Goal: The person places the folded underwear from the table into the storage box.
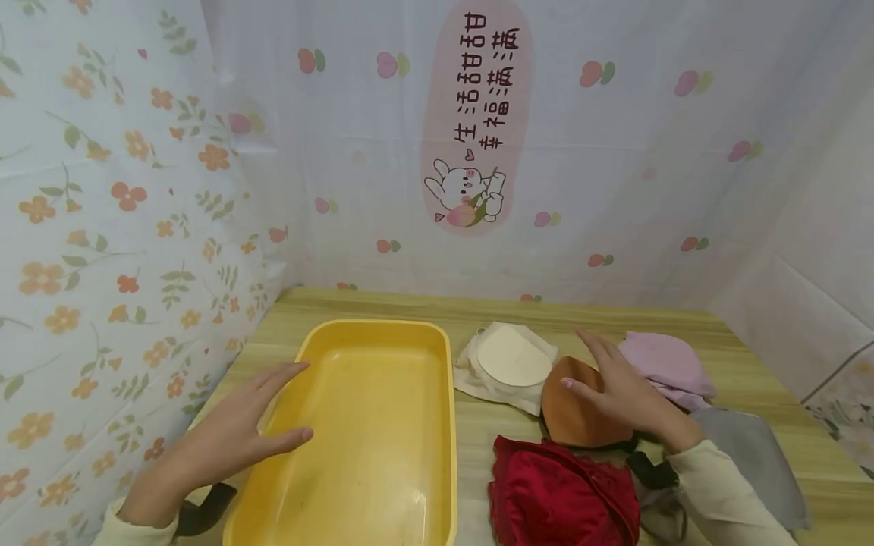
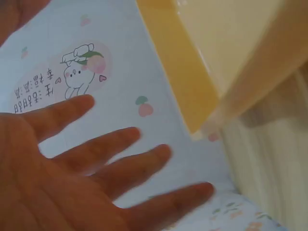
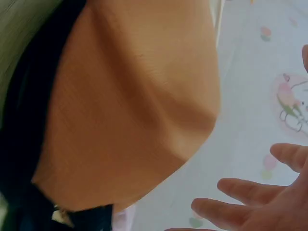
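My left hand (image 1: 235, 428) hovers at the left rim of a yellow plastic tray (image 1: 452, 425), its fingers spread and holding nothing. In the left wrist view the palm and straight fingers show beside the tray's corner. My right hand (image 1: 624, 390), also with fingers extended, is over an orange-brown bra (image 1: 570, 421) with dark edging, hiding part of it. The right wrist view shows the smooth cup of this bra close up, with the fingers apart from it. Just in front of it lies a dark red bra (image 1: 556, 493) with frilled trim.
A cream bra (image 1: 515, 356) lies right of the tray. Farther right are a folded lilac bra (image 1: 665, 364) and a grey one (image 1: 747, 455), partly behind the right sleeve. Wood-grain tabletop (image 1: 372, 303) lies beneath; printed white cloth (image 1: 328, 167) hangs behind and at both sides.
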The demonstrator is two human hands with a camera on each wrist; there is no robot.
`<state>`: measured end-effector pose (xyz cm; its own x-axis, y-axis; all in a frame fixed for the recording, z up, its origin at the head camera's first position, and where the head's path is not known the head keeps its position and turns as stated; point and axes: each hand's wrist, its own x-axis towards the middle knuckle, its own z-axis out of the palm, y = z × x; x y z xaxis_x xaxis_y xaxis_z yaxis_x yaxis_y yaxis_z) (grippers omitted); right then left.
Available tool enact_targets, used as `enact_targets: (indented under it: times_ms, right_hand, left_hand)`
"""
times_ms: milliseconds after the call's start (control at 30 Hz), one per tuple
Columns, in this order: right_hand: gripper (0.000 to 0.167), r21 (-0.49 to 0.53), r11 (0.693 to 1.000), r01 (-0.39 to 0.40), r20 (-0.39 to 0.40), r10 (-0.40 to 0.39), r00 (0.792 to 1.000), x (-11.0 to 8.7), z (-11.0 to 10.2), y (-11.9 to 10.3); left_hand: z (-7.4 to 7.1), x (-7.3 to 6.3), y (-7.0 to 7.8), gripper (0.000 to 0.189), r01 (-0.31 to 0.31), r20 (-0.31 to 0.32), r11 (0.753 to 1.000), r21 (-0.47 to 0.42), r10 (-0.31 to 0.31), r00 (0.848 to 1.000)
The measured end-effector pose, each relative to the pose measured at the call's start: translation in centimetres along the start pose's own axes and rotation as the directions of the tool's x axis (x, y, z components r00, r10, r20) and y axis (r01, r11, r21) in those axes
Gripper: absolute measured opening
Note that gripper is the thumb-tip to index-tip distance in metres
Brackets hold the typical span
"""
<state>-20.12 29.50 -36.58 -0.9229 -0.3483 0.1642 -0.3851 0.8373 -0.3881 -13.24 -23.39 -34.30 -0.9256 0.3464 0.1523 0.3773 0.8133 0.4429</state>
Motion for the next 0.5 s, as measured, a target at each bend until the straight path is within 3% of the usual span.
enact_targets:
  times_ms: [200, 333, 500]
  right_hand:
    - [0.086, 0.132, 0.991, -0.037, 0.12, 0.021, 0.993, 0.2, -1.1, 1.6]
    - [0.079, 0.242, 0.961, -0.132, 0.247, 0.071, 0.967, 0.4, -2.3, 2.5]
    - [0.069, 0.293, 0.938, -0.184, 0.315, 0.087, 0.945, 0.5, -3.2, 3.3]
  left_hand:
    - [0.5, -1.4, -0.6, 0.084, -0.035, -0.064, 0.996, -0.077, 0.03, 0.997]
    - [0.8, -2.3, -1.1, 0.083, -0.038, -0.064, 0.988, -0.147, 0.029, 0.998]
    - [1.5, -3.2, -2.0, 0.081, -0.022, -0.061, 0.984, -0.179, 0.012, 0.998]
